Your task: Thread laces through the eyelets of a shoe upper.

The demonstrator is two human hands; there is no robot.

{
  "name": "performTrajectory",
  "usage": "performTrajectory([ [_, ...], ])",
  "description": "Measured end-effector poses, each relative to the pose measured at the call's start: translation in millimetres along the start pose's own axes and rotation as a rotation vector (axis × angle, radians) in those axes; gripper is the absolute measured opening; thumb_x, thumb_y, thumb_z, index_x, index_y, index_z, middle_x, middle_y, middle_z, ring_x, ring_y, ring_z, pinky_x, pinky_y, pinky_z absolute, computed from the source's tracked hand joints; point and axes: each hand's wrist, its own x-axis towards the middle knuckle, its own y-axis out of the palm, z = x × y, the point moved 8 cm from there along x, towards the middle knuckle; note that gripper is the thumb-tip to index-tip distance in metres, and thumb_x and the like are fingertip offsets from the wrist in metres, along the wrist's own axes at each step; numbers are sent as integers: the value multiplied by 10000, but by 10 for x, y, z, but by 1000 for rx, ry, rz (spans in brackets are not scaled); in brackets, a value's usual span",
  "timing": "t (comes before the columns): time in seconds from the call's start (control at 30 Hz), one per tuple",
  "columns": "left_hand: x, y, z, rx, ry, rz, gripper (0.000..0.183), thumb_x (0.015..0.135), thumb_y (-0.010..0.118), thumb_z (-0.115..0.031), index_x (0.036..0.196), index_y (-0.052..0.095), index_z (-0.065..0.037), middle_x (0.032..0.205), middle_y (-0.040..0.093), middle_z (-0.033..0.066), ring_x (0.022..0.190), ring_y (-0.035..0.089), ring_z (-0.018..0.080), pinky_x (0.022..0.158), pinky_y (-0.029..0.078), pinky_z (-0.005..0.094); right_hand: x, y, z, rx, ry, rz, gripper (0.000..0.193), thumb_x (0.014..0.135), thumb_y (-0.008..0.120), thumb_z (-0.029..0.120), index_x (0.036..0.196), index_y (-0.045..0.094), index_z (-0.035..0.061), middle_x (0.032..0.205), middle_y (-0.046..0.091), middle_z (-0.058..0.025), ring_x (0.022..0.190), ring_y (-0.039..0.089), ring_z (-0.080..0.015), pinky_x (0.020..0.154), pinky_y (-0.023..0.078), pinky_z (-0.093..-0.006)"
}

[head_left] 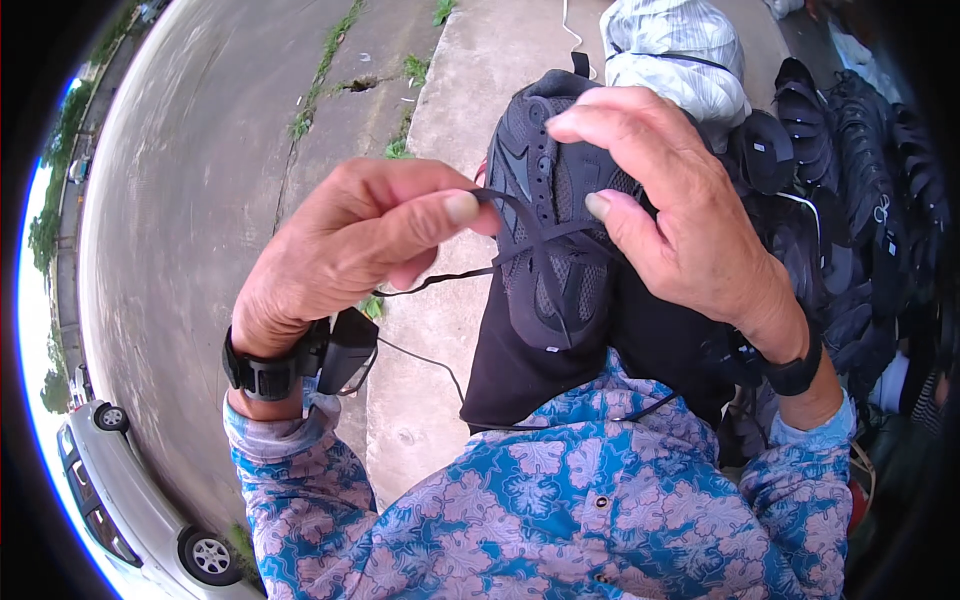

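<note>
A black sneaker (572, 182) rests on my lap over dark trousers, its toe toward me. My left hand (385, 225) pinches a flat black shoelace (520, 207) between thumb and fingertips, left of the shoe. The lace runs from that pinch onto the shoe, crosses itself over the lower eyelets, and another length trails out to the left below my left hand. My right hand (675, 190) arches over the shoe's right side, thumb and fingers apart, with nothing visible between them. Its fingertips are close to the upper eyelets; whether they touch the shoe I cannot tell.
A white plastic-wrapped bundle (680, 60) stands beyond the shoe. Many dark shoes (865, 170) are piled along my right side. A pale concrete ledge (410, 340) lies beneath, with grey pavement to the left and a parked silver car (140, 505) at far left. A thin cord (430, 360) hangs near my left wrist.
</note>
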Motion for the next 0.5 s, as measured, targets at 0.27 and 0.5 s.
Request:
performTrajectory([
  [0.27, 40, 83, -198, -42, 58, 81, 286, 924, 618, -263, 885, 695, 10, 646, 556, -16, 516, 407, 50, 455, 307, 220, 7, 416, -128, 1262, 430, 363, 324, 981, 454, 180, 1164, 559, -66, 720, 550, -29, 674, 513, -104, 687, 430, -243],
  [0.5, -5, -140, -12, -60, 16, 5, 252, 872, 611, -218, 793, 694, 6, 601, 528, -6, 499, 395, 63, 447, 278, 238, -145, 407, -288, 1047, 501, 373, 199, 948, 557, 127, 1010, 649, -38, 687, 546, 15, 624, 471, -42, 568, 406, -205],
])
